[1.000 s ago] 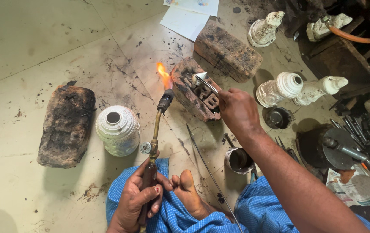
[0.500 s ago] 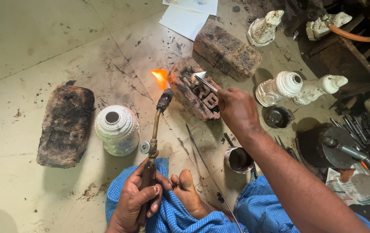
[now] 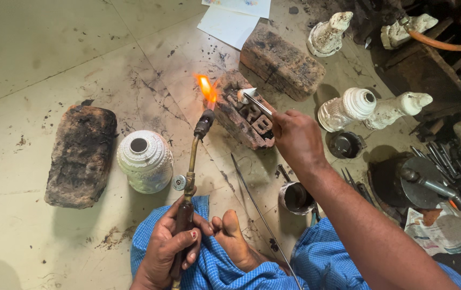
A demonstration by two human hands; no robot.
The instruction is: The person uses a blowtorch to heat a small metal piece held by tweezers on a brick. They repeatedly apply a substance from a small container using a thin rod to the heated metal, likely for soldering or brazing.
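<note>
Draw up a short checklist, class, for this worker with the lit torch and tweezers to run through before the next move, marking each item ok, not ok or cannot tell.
1. Left hand grips the torch firmly: ok.
2. Flame is lit: ok.
3. Flame reaches the small piece: not ok, it burns upward beside it.
4. Tweezers in the right hand hold the piece over the brick: ok.
5. Bare foot is clear of the flame: ok.
6. Paper sheets lie away from the flame: ok.
</note>
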